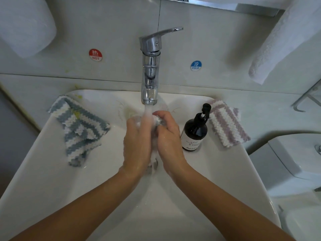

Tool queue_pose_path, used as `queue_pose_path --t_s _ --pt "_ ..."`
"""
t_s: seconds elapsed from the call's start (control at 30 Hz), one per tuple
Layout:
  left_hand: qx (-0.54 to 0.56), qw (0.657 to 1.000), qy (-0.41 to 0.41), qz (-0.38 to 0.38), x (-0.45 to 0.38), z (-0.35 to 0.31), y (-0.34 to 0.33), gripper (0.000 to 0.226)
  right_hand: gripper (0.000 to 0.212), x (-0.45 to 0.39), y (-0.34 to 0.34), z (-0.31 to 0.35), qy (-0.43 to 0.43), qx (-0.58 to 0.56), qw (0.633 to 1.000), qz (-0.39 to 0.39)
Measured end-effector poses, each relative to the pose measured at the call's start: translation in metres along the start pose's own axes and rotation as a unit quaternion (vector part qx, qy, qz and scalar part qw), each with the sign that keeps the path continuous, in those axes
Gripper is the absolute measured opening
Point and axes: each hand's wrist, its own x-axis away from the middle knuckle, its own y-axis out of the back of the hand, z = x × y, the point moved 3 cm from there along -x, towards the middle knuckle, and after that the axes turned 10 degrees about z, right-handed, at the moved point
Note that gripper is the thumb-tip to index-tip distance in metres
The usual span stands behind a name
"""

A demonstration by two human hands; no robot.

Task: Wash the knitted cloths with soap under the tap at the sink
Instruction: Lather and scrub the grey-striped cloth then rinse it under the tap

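Water runs from the chrome tap point(150, 70) onto a small knitted cloth point(157, 121) bunched between my hands over the white sink point(52, 180). My left hand point(137, 145) and my right hand point(169, 136) both grip this cloth, which is mostly hidden by my fingers. A blue-and-white striped knitted cloth point(79, 129) lies draped over the sink's left rim. A purple-and-white striped knitted cloth point(227, 123) lies on the right rim. A dark soap pump bottle point(195, 131) stands just right of my right hand.
Red HOT point(95, 55) and blue COLD point(196, 65) stickers sit on the wall behind the tap. White towels point(284, 42) hang at the upper right and a white roll point(22, 25) at the upper left. A toilet cistern point(291, 157) stands right of the sink.
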Motion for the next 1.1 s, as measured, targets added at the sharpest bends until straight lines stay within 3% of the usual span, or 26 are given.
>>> queue_pose_path --t_s 0.13,0.2,0.37,0.53,0.6,0.77,0.87,1.03,1.1 --pt "0.078 0.995 -0.022 -0.059 0.006 -0.012 0.007 0.017 0.024 0.001 -0.002 0.006 0.008 -0.039 0.999 0.022" --pt "0.075 0.993 -0.059 -0.071 0.010 -0.019 0.007 0.009 0.027 0.000 -0.003 0.006 0.010 -0.038 0.999 0.015" --pt "0.075 0.990 -0.091 -0.081 0.019 -0.027 0.005 0.018 0.050 -0.001 -0.005 0.001 -0.020 -0.029 0.999 0.041" --pt "0.057 0.996 -0.053 -0.036 0.021 -0.024 0.001 0.029 0.023 0.001 -0.002 0.002 -0.036 -0.026 0.999 0.032" --pt "0.061 0.996 -0.041 -0.046 0.020 -0.022 0.002 0.017 0.013 0.003 -0.001 0.005 -0.007 -0.009 1.000 0.029" --pt "0.025 0.995 -0.052 -0.079 0.013 -0.024 0.011 0.026 0.016 0.008 -0.006 0.006 0.033 -0.010 0.996 0.085" --pt "0.040 0.995 -0.043 -0.074 0.010 -0.021 0.009 0.029 0.008 0.009 -0.007 0.004 0.027 -0.023 0.998 0.059" --pt "0.050 0.995 -0.024 -0.080 0.010 -0.015 0.006 0.037 0.032 -0.001 -0.018 -0.014 -0.051 0.062 0.995 0.058" --pt "0.049 0.995 -0.008 -0.087 0.007 -0.012 0.008 0.040 0.036 -0.004 -0.016 -0.012 -0.037 0.076 0.996 0.037"
